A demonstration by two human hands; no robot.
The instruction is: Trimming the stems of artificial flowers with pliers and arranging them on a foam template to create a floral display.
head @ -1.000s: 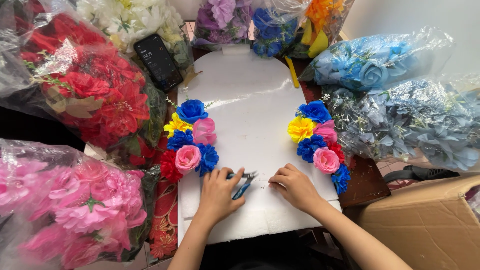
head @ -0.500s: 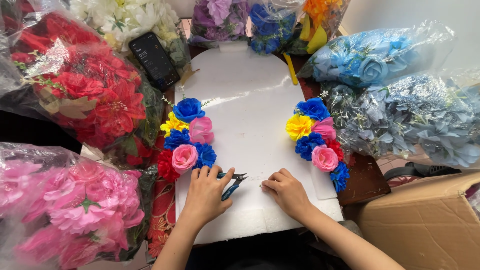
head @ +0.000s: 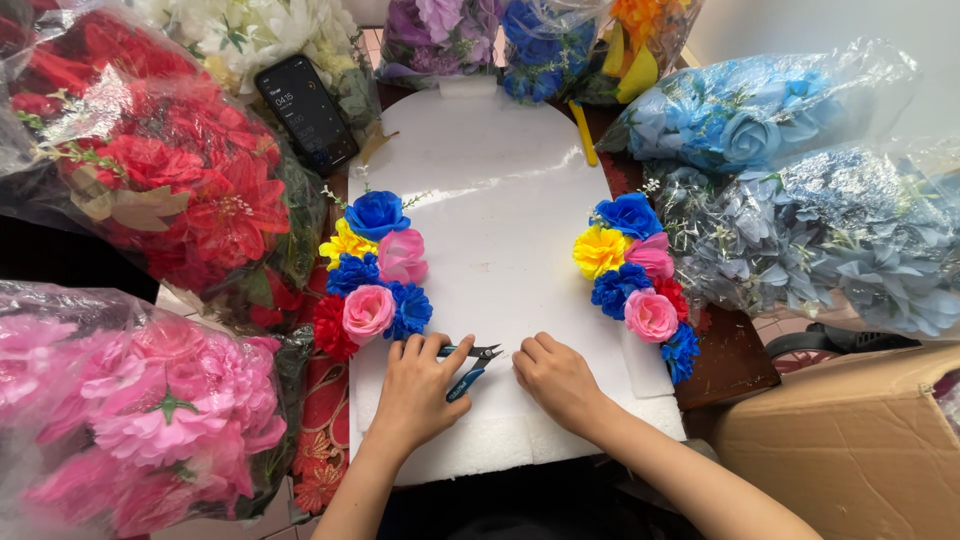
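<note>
Here the left hand [head: 420, 395] pinches small blue-handled cutters [head: 470, 365] flat on the white foam board [head: 500, 200]; the right hand [head: 557, 380] rests loosely curled, empty, steadying it.

Both bare forearms are reaching up from the bottom edge and angling toward each other, the left hand [head: 418, 388] lying palm down with its fingers curling loosely forward, while the right hand [head: 556, 378] is resting just beside it, knuckles up, fingers bending into a half-closed fist.
</note>
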